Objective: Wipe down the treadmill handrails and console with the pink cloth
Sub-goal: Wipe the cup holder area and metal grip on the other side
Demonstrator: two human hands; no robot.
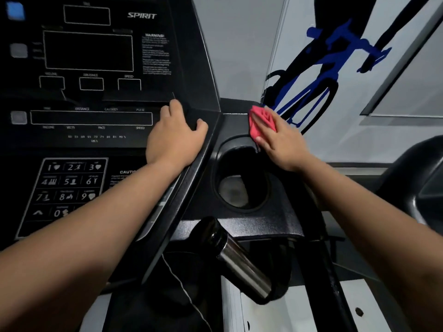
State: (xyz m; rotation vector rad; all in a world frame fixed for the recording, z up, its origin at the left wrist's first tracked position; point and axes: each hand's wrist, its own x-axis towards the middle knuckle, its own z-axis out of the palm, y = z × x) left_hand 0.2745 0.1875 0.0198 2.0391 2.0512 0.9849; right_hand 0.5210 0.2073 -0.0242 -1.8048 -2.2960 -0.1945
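The black treadmill console [96, 97] fills the left half of the view, with dark displays and a number keypad. My left hand [176, 136] rests on the console's right edge, its fingers curled over a ledge there. My right hand [280, 140] presses the pink cloth [260, 121] flat against the top of the console's right side tray, just above the cup holder [239, 178]. The cloth is bunched under my fingers and thumb. A handrail with a metal pulse grip [242, 262] slopes down below the cup holder.
A wall [323, 75] with a blue and black cyclist graphic stands close behind the tray. Another machine's dark frame [417, 183] curves at the right edge. A thin cord [182, 288] hangs across the dark area below the console.
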